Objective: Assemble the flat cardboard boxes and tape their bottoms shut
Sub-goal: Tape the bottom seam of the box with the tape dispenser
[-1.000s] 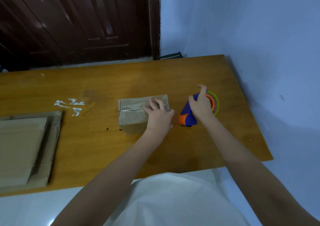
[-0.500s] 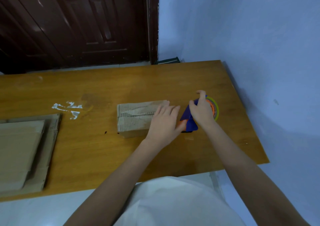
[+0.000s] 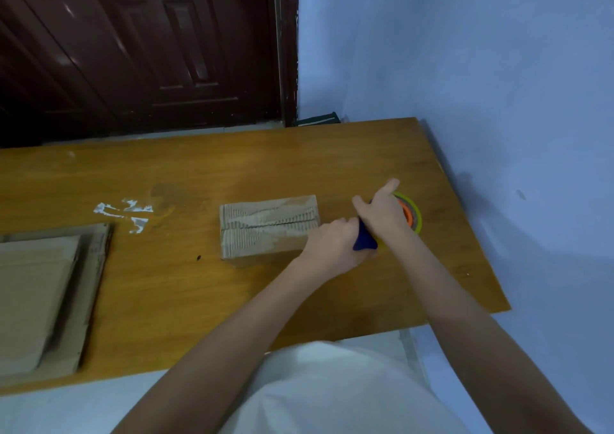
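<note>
One assembled cardboard box (image 3: 265, 227) sits on the wooden table (image 3: 232, 167), flaps up, with the seam between its two closed flaps running along its length. One tape dispenser (image 3: 407, 216), blue-handled with an orange hub and a yellowish roll, stands just beside the box's right end. Two bare hands meet there. The right hand (image 3: 382, 212) has its fingers curled round the dispenser, thumb raised above it. The left hand (image 3: 335, 246) lies at the box's right end with its fingers bent against the blue handle; whether it grips the handle or only presses there I cannot tell. One stack of flat cardboard (image 3: 43, 294) lies at the table's left edge, well apart from the box. White smears (image 3: 126, 212) mark the tabletop between the stack and the box. Behind the table stands a dark brown panelled door (image 3: 133, 44), and a pale blue wall (image 3: 465, 68) runs along the table's right side.
</note>
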### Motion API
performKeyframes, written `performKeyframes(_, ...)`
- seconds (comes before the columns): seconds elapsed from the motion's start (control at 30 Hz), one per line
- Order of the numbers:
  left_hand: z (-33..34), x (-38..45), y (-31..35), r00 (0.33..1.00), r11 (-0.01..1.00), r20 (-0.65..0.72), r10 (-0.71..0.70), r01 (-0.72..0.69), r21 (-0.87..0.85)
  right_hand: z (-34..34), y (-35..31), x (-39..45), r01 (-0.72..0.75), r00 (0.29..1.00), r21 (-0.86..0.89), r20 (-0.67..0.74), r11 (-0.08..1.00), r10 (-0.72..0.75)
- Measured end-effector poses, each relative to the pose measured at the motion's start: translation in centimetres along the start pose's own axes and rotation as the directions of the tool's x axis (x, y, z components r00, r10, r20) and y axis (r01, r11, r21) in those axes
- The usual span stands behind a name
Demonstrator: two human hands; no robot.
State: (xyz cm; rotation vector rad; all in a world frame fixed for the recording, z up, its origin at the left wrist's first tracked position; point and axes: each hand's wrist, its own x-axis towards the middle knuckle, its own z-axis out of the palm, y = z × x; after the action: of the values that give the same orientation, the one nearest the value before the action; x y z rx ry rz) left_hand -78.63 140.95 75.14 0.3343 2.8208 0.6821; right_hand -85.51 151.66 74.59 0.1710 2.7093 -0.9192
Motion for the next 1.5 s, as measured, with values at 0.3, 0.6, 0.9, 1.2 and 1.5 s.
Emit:
performKeyframes(0.3, -3.1, 2.1, -1.3, 0.938, 0.908, 0.336, -0.087, 0.214, -0.361, -4.7, 3.9, -1.0, 0.173, 0.836, 0.202, 0.487, 0.964, -0.252)
performKeyframes(0.6, -5.7, 7.3, -1.0, 0.642, 0.807, 0.756, -0.132, 0.512, -0.294, -5.4, 7.8, -2.0, 0.237, 0.836, 0.187, 0.46, 0.953, -0.298)
performKeyframes(0.9, -2.6, 12.0, -0.2, 0.79, 0.871, 0.564, -0.24, 0.432, -0.233, -0.8, 8.4, -1.5, -0.151, 0.966, 0.248, 0.242, 0.957, 0.09)
performKeyframes(1.2, -0.8, 12.2, -1.7, 0.912, 0.944, 0.341, -0.227, 0.293, -0.155, 0.3, 6.9, 1.5, -0.304, 0.936, 0.141, 0.229, 0.942, 0.267)
performKeyframes(1.5, -1.3, 9.9, -1.8, 0.96, 0.994, 0.269, -0.078, 0.095, -0.051, -0.2, 6.0, 2.2, -0.291, 0.919, -0.066, 0.26, 0.955, 0.298)
